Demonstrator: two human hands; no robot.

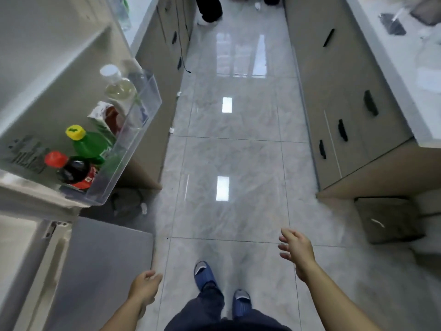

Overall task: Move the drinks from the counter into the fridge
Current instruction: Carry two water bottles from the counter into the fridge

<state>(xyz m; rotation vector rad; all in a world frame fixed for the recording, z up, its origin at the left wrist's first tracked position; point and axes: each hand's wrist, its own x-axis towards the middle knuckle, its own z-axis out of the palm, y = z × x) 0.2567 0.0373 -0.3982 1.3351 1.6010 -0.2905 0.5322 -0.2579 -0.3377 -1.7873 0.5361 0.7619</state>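
Note:
The open fridge door [43, 75] swings out at the left, and its clear door shelf [133, 144] holds drinks. In the shelf stand a dark cola bottle with a red cap [71, 169], a green bottle with a yellow cap [89, 143], a carton [105, 115] and a clear bottle with a white cap [117, 84]. My left hand [145, 286] hangs low beside the grey lower fridge door [100, 271], fingers loosely curled and holding nothing. My right hand [296, 250] is raised over the floor with fingers spread, holding nothing.
A tiled aisle [226, 151] runs ahead between two rows of cabinets. The right counter [405, 75] carries a few dark items. A left counter [138, 10] with a bottle lies beyond the fridge door. Another person's legs [210, 8] stand at the far end. A dark bag [386, 218] sits low right.

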